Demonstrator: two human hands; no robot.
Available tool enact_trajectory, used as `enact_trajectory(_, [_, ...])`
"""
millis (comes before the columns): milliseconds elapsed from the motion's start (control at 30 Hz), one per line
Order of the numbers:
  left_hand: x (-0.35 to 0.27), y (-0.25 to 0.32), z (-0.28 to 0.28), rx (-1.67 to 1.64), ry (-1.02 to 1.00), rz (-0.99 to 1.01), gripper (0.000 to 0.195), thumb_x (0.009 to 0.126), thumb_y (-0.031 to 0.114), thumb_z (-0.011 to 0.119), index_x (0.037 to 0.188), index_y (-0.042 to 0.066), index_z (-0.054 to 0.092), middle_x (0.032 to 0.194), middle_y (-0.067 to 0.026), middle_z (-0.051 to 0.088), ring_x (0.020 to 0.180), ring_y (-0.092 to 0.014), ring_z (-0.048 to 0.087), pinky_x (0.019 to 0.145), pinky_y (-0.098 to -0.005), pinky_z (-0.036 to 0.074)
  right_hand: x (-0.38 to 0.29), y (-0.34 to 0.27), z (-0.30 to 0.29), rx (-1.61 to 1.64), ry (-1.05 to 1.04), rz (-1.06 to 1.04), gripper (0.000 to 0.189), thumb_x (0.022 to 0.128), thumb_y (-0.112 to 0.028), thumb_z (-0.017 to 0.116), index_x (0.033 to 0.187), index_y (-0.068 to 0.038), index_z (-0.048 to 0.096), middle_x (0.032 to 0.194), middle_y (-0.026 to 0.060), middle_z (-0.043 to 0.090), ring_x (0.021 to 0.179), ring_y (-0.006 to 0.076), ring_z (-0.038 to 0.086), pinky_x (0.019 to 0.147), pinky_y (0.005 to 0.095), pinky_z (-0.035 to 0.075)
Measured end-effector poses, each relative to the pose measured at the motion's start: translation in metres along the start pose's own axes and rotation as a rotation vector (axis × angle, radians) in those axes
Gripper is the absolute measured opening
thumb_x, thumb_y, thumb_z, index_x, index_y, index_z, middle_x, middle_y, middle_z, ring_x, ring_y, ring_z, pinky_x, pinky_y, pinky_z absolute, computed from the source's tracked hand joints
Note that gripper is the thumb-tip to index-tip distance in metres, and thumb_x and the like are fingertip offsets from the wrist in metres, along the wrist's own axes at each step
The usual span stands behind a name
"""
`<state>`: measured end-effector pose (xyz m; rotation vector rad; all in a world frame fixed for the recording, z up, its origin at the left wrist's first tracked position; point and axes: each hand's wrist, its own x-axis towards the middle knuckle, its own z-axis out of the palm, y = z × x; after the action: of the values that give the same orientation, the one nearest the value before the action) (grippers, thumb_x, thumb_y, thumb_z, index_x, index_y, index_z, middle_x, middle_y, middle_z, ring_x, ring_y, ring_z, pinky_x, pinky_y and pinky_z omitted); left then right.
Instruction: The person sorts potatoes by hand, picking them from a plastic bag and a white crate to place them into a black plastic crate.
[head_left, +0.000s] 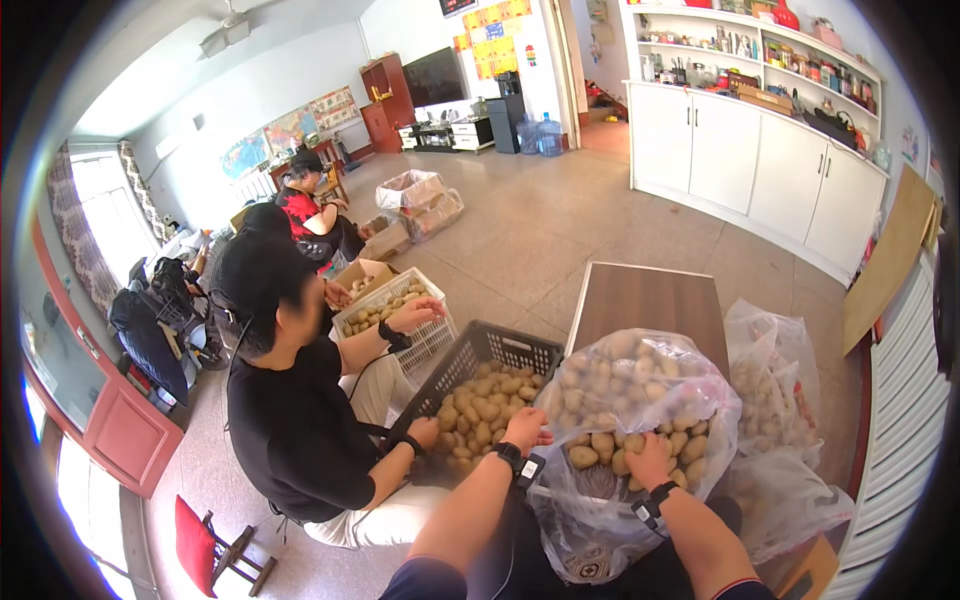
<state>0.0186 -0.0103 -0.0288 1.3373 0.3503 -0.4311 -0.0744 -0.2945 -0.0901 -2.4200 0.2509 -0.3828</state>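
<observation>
Before me, a clear plastic bag (637, 360) lies open towards me, filled with potatoes (694, 450). My right hand (649, 463) reaches into its mouth, fingers spread at one potato (635, 442); whether they grip it is hidden. At the bag's left edge, my left hand (527, 429) hovers with fingers slightly curled and apart, nothing visible in it. Both wrists wear dark bands with small devices. Left of the bag stands a black plastic crate (517, 346) holding more potatoes (480, 409).
A person in black (300, 427) sits close on my left, one hand at the black crate. Beyond are a white crate (431, 330) of potatoes and more seated people. A brown-topped table (645, 300) stands behind the bag; more filled bags (772, 390) are at right.
</observation>
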Motion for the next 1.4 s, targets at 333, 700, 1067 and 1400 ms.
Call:
enact_trajectory(333, [-0.016, 0.004, 0.027, 0.234, -0.265, -0.066, 0.05, 0.09, 0.036, 0.06, 0.123, 0.002, 0.045, 0.112, -0.0144, 0.054, 0.085, -0.027, 0.062, 0.068, -0.0397, 0.054, -0.02, -0.049, -0.023, 1.213, -0.459, 0.686, 0.035, 0.09, -0.027, 0.052, 0.121, -0.009, 0.05, 0.099, 0.0077, 0.058, 0.069, 0.0174, 0.059, 0.063, 0.0321, 0.049])
enact_trajectory(700, [-0.04, 0.013, 0.047, 0.282, -0.471, -0.21, 0.052, 0.088, 0.048, 0.059, 0.121, 0.009, 0.049, 0.11, -0.0124, 0.059, 0.088, -0.026, 0.065, 0.069, -0.0419, 0.055, -0.015, -0.108, -0.016, 0.89, -0.613, 0.33, 0.034, 0.095, -0.034, 0.052, 0.11, -0.004, 0.057, 0.089, 0.0068, 0.064, 0.062, 0.0143, 0.059, 0.054, 0.0268, 0.048])
enact_trajectory(1067, [-0.008, 0.006, 0.01, -0.026, -0.316, -0.147, 0.04, 0.091, 0.038, 0.059, 0.115, 0.008, 0.052, 0.107, -0.0101, 0.062, 0.08, -0.028, 0.067, 0.063, -0.0383, 0.057, -0.021, -0.067, -0.01, 0.333, -0.277, -0.099, 0.036, 0.089, -0.03, 0.059, 0.104, 0.003, 0.058, 0.088, 0.0149, 0.064, 0.071, 0.0238, 0.064, 0.063, 0.0343, 0.05])
enact_trajectory(1400, [0.021, -0.002, -0.056, -0.381, 0.039, -0.089, 0.043, 0.095, 0.041, 0.049, 0.113, 0.002, 0.055, 0.088, -0.0157, 0.065, 0.07, -0.027, 0.065, 0.056, -0.0365, 0.056, -0.028, -0.017, -0.041, -0.155, -0.192, -0.098, 0.053, 0.076, -0.018, 0.069, 0.123, -0.004, 0.048, 0.124, 0.0193, 0.047, 0.103, 0.0385, 0.056, 0.083, 0.0455, 0.049])
